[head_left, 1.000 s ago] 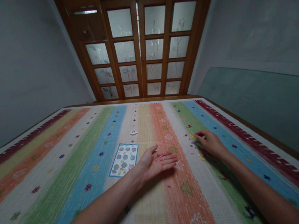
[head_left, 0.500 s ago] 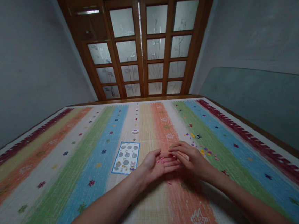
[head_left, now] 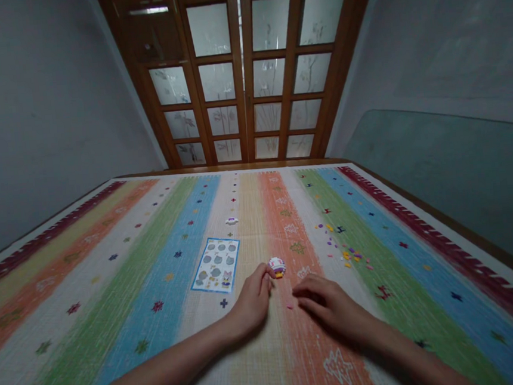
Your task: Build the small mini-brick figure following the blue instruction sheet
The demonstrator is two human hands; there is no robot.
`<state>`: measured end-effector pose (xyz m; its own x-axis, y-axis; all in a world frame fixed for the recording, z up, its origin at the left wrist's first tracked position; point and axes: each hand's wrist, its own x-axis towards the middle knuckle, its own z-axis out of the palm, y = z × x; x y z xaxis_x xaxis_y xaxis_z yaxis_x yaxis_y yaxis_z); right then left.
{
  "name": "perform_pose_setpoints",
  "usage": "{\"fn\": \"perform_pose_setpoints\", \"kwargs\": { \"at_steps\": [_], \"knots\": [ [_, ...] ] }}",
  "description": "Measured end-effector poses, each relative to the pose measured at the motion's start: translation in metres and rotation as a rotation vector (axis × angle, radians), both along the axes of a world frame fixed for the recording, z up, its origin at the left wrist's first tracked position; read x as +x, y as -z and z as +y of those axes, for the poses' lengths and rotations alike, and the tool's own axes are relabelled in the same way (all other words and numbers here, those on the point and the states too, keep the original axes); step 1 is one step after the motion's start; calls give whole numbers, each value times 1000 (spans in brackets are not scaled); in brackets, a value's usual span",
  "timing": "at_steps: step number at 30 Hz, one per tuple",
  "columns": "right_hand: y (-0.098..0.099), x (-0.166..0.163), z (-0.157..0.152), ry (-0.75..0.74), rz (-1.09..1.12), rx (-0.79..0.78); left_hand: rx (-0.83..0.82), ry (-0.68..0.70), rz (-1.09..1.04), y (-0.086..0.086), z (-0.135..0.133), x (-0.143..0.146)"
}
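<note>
My left hand (head_left: 255,294) is closed, its fingertips pinching the near-left edge of a small round block-built piece (head_left: 277,267) in white, purple and yellow. To its right, my right hand (head_left: 331,300) hovers low over the cloth with fingers bent and a gap between thumb and forefinger; nothing shows in it. A tiny pink block (head_left: 289,307) lies on the orange stripe just left of my right fingertips. Left of my hands is a blue-edged instruction sheet (head_left: 217,265) with several grey step pictures and a character.
Beyond my right hand, several loose yellow, purple and pink blocks (head_left: 352,256) lie scattered. Farther back sits a small white-and-purple block piece (head_left: 231,221). A striped cloth (head_left: 162,350) covers the table; wooden glazed doors (head_left: 242,86) stand behind it.
My left palm was turned up with pink blocks on it; now it is turned and grips the round piece. My right hand has drawn back, and pink blocks now lie near the scattered ones.
</note>
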<state>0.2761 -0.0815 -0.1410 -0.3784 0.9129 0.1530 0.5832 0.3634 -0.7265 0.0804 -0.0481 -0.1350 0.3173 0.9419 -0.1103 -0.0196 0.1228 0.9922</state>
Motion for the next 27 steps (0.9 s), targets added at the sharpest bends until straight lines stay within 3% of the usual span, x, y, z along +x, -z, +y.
{"fn": "perform_pose_setpoints", "kwargs": {
  "at_steps": [3,6,11,17,20,24,27],
  "knots": [
    [3,-11,-9,-44,-62,22,244,72,195,3,-8,-5],
    [4,-17,-11,-42,-127,66,301,124,249,6,-12,-8],
    [7,-18,-9,-55,-168,118,220,192,172,1,-15,-13],
    [15,-19,-9,-61,-119,176,-27,225,11,-6,-21,-24],
    [17,-19,-9,-72,-99,189,-45,261,-39,-8,-23,-30],
    [16,-17,-8,-50,-55,145,119,135,87,-13,-11,-42],
    [14,-14,-8,-32,-1,82,324,-75,464,-18,13,-63]
  ]
}}
